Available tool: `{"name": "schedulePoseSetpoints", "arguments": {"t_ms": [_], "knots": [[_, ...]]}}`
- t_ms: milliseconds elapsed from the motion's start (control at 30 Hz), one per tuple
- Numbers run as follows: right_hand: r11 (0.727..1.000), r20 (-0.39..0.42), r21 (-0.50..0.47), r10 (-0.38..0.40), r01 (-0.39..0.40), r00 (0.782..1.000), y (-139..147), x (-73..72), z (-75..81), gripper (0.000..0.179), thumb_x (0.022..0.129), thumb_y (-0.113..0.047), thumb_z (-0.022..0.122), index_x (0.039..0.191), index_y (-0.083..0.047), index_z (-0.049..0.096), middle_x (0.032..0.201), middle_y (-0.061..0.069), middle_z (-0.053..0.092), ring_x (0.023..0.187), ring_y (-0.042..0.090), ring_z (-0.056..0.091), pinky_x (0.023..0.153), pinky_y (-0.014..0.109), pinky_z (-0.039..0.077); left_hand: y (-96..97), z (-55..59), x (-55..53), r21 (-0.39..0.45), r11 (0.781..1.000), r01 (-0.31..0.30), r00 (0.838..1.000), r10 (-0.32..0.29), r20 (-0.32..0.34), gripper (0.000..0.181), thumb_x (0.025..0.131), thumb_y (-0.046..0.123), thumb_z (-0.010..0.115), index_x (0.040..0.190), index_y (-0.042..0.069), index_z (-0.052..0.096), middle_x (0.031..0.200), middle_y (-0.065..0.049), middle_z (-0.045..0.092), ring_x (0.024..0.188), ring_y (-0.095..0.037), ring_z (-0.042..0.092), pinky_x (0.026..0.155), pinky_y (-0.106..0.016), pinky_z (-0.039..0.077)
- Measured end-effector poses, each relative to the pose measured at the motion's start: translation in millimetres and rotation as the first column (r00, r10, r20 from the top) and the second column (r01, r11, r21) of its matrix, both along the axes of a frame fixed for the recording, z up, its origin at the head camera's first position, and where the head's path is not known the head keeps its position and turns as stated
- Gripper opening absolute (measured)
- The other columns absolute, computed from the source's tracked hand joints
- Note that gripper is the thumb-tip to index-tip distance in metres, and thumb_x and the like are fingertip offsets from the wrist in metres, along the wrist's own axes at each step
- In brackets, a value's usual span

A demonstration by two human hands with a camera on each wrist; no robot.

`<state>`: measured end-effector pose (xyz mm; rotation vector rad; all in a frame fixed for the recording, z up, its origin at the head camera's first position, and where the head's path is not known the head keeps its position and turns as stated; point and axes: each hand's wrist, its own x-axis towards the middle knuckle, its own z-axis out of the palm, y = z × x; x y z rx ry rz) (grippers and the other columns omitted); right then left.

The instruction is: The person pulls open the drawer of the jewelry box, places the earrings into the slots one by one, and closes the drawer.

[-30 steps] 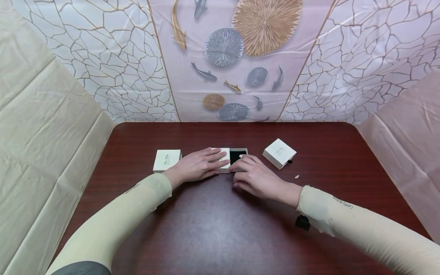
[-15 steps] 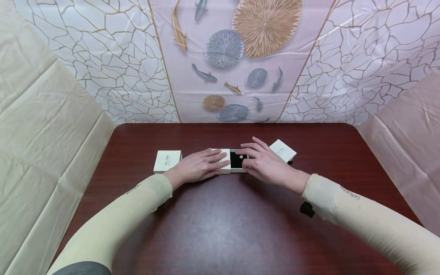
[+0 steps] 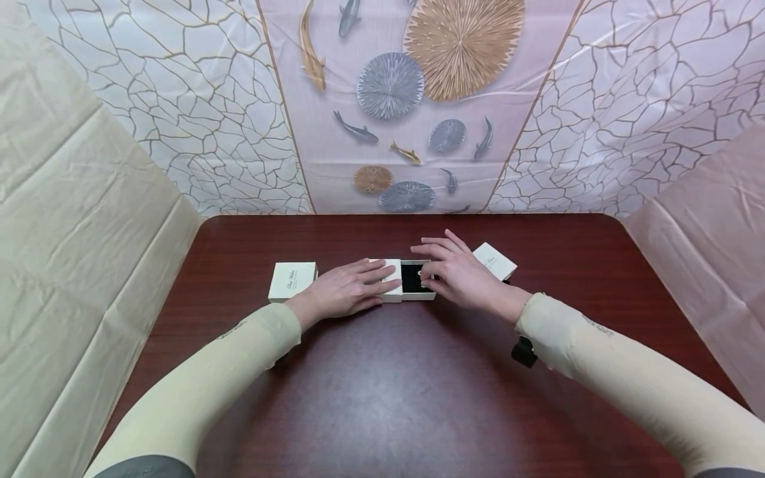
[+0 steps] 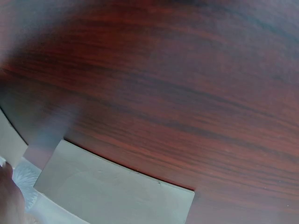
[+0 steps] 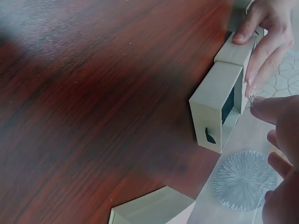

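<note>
1. My est.: approx. midway. Mid box [image 3: 392, 296] sits betw. the others, drawer [image 5: 217, 88] part out; closing it prob. left to do.
2. Drawer holds dk. insert [image 3: 410, 275].
3. My R grip [image 3: 460, 275]: nearly closed, thumb & finger pinching small silvery pc. [image 5: 252, 99] by drawer opening.
4. My L grip [image 3: 346, 289]: fingers over mid box, thumb at front, holding it.
5. L box [image 3: 293, 280], R box [image 3: 493, 260]: look closed, contents unseen.

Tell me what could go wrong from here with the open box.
The small shiny piece pinched in the right hand could slip and fall. The drawer stands partly out of its sleeve, so a knock might slide it. If the left hand, resting on the sleeve, lifts, both may shift.
</note>
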<state>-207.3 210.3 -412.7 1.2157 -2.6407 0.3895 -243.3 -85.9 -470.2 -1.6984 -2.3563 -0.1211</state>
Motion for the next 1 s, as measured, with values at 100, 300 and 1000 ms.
{"name": "schedulePoseSetpoints", "arguments": {"t_ms": [100, 300, 1000], "knots": [[1.000, 0.058, -0.003, -0.021, 0.021, 0.998, -2, -2.7, -0.9, 0.008, 0.090, -0.009, 0.084, 0.089, -0.013, 0.076, 0.149, 0.021, 0.062, 0.147, 0.045, 0.047, 0.124, 0.074, 0.021, 0.1, -1.6, -0.5, 0.002, 1.000, -0.002, 1.000, 0.002, -0.003, 0.053, 0.106, 0.032, 0.069, 0.155, 0.017, 0.059, 0.159, -0.015, 0.055, 0.148, -0.034, 0.051, 0.121, -0.050, 0.043], [0.997, 0.158, 0.003, -0.071, 0.072, 0.985, -3, -7.3, -4.4, 0.012, 0.094, -0.010, 0.081, 0.087, -0.015, 0.074, 0.155, 0.021, 0.057, 0.153, 0.045, 0.040, 0.124, 0.075, 0.017, -0.6, -3.0, -0.5, -0.001, 1.000, -0.007, 1.000, 0.007, -0.002, 0.053, 0.106, 0.031, 0.069, 0.156, 0.016, 0.059, 0.159, -0.015, 0.055, 0.149, -0.033, 0.051, 0.122, -0.049, 0.042], [0.990, 0.296, -0.001, -0.135, 0.142, 0.945, -5, -19.4, -19.4, 0.016, 0.097, -0.007, 0.076, 0.083, -0.013, 0.074, 0.153, 0.024, 0.057, 0.151, 0.048, 0.039, 0.124, 0.075, 0.017, -1.1, -3.3, -1.0, 0.010, 1.000, -0.009, 1.000, 0.009, 0.009, 0.052, 0.106, 0.031, 0.069, 0.156, 0.017, 0.059, 0.159, -0.014, 0.054, 0.150, -0.033, 0.049, 0.123, -0.048, 0.041]]}}
